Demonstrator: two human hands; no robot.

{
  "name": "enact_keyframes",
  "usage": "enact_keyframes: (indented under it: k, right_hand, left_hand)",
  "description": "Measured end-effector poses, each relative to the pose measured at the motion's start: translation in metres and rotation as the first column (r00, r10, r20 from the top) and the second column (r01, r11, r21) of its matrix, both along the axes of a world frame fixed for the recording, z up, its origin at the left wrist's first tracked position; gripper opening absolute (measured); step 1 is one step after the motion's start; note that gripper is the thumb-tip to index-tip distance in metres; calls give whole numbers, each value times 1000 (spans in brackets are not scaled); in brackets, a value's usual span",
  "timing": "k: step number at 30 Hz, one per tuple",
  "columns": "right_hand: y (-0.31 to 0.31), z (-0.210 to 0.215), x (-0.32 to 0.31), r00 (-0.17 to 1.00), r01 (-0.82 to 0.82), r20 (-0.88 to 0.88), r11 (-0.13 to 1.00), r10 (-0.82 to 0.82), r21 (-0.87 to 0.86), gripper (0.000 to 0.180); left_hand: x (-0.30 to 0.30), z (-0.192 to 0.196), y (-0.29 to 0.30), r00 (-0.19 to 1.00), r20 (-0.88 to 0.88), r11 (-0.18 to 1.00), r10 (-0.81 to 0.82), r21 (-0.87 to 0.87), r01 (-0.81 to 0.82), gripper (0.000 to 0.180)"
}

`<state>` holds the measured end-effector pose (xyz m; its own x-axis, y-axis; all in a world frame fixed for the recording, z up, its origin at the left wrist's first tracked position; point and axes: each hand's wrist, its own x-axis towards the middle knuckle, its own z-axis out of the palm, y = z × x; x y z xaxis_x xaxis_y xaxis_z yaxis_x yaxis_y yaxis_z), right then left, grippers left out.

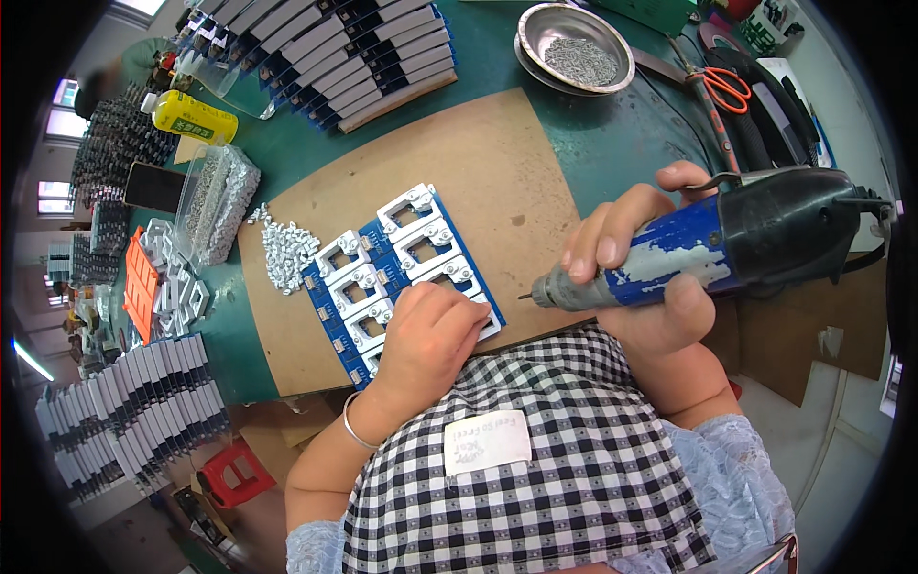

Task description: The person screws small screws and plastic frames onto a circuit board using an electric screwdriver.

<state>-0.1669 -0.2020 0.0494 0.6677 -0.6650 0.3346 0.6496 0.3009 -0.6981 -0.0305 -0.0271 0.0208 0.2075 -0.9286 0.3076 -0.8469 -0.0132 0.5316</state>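
A blue circuit board panel [384, 258] lies on a brown board [469, 163], with white plastic frames [406, 210] set on it in two rows. My left hand [430, 330] rests over the near right part of the panel, its fingers pinched together at one of the frames. Whatever is between those fingertips is hidden. My right hand [622, 239] is wrapped round a blue and black electric screwdriver [674, 253]. Its thin bit points left, to the right of the panel and apart from it.
Small white parts [287, 253] are heaped left of the panel, beside a clear tub of metal pieces [228, 191]. Screws fill a steel bowl [579, 57] at the back. Stacked boards [335, 62], a yellow bottle [196, 117], a phone [153, 187] and an orange tray [141, 287] stand around.
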Motion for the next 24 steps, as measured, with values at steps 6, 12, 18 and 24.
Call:
enact_keyframes:
  k: [6,12,18,24]
  right_hand:
    - [3,3,2,1000,-11,-14,999,11,-35,72]
    - [7,4,6,992,59,-105,991,-72,-120,69]
    - [14,12,5,991,5,-133,990,-24,-140,69]
    - [14,14,4,979,-199,-128,897,161,-394,57]
  left_hand:
    - [0,2,-4,997,27,997,-74,19,74,21]
    - [-3,3,-1,996,82,998,-46,37,43,23]
    - [1,-3,0,999,-4,997,-44,56,44,22]
    - [0,-7,3,997,-51,997,49,-49,-52,21]
